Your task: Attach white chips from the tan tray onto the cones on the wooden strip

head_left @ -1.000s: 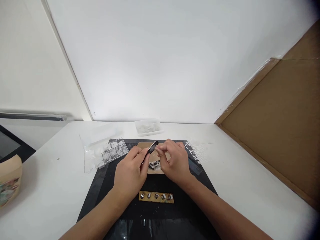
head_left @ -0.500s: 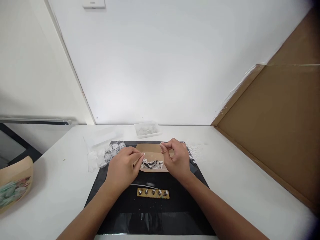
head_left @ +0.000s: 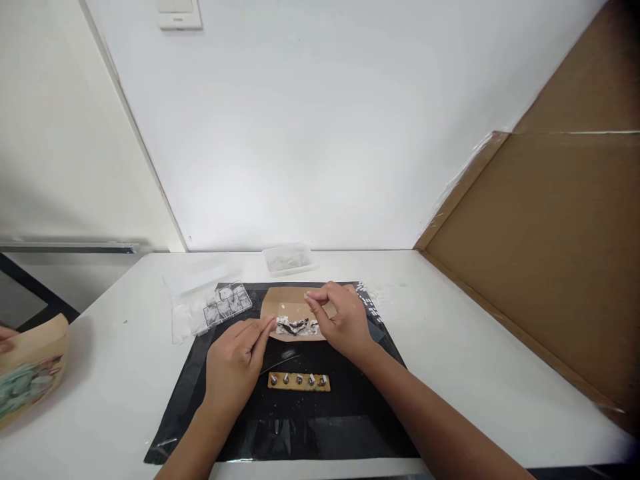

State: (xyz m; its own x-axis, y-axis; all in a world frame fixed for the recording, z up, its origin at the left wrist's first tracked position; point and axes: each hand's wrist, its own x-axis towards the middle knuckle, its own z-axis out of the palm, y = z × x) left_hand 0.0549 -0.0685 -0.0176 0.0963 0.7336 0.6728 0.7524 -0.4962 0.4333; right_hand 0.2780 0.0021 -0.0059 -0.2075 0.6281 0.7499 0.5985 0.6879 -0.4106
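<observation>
My left hand [head_left: 237, 357] is closed in a pinch at the left edge of a brown paper tray [head_left: 270, 303]; anything between its fingertips is too small to make out. Above the tray's right part, my right hand [head_left: 345, 320] pinches thumb and forefinger on a tiny pale piece [head_left: 307, 295]. White bits and black strips [head_left: 295, 327] lie in the tray. A thin pale tool [head_left: 281, 362] rests beside my left hand on the black mat [head_left: 290, 433]. Nearer me is a yellowish strip [head_left: 299, 382] with several round metal parts, each with a small white piece.
A wire grid with clear-wrapped pieces [head_left: 227, 303] lies at the left. A clear plastic box [head_left: 289, 259] stands near the wall. White bits [head_left: 370, 303] dot the mat's far right corner. At far left, another person's fingers [head_left: 6, 339] touch a paper tray [head_left: 53, 333]; cardboard [head_left: 550, 267] stands right.
My left hand has lowered from above the tray to its left edge. My right hand stays pinched above it. Another person's fingers have appeared at far left. The view has shifted slightly.
</observation>
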